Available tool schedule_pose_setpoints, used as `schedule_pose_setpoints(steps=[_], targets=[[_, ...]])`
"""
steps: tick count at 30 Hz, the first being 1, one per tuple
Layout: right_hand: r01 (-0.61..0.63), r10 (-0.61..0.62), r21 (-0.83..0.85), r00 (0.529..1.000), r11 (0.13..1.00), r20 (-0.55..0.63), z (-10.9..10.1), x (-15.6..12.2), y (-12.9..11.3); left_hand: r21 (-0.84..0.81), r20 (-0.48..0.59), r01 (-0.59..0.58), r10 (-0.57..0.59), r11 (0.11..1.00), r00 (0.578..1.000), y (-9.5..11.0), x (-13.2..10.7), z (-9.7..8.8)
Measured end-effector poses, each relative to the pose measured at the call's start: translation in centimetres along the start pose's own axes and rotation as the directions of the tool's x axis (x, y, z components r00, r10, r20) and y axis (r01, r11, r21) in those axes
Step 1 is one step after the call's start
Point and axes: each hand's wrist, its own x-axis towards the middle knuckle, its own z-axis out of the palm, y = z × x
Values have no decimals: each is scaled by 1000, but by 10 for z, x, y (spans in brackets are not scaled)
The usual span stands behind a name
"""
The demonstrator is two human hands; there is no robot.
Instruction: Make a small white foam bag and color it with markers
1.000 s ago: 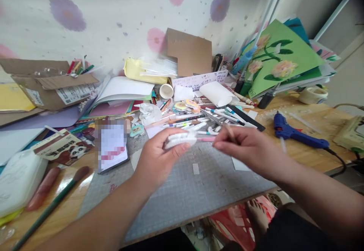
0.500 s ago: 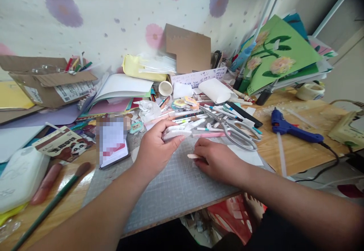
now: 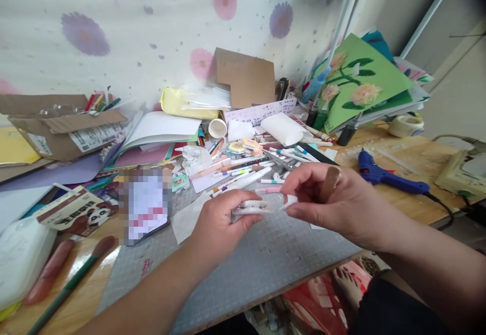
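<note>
My left hand (image 3: pixel 220 218) is closed around a white layered piece (image 3: pixel 248 207), thumb below and fingers above. My right hand (image 3: pixel 334 203) has come close on its right side. Between its thumb and fingertips it pinches a small white piece (image 3: pixel 290 201). A flat tan stick (image 3: pixel 331 184) is tucked among the right hand's fingers. Something clear and film-like (image 3: pixel 272 203) spans the gap between the hands; what it is cannot be made out. Both hands are above the grey cutting mat (image 3: pixel 228 274). Scissors (image 3: pixel 279 160) lie behind, partly hidden by the right hand.
Several markers (image 3: pixel 243 178) lie heaped behind the hands. A phone (image 3: pixel 148 208) rests on the mat's left, near a white paper sheet (image 3: pixel 190 218). A blue glue gun (image 3: pixel 391 175) with its cord is at right; a brush (image 3: pixel 68 284) lies at left.
My right hand has risen from the mat towards my left hand and now pinches a small white piece. My left hand has shifted slightly right and down in view, still holding the white layered piece.
</note>
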Motion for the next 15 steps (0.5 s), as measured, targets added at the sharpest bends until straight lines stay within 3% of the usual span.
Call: schedule_pose_setpoints(steps=[7,15], targets=[[102,-99,-129,995,986,27,11,4,-1,47,52,-123,121,991,991,1,-1,0],[171,-153,-365,985,915,79,11,8,-3,111,81,-112,103,987,991,2,-1,-1]])
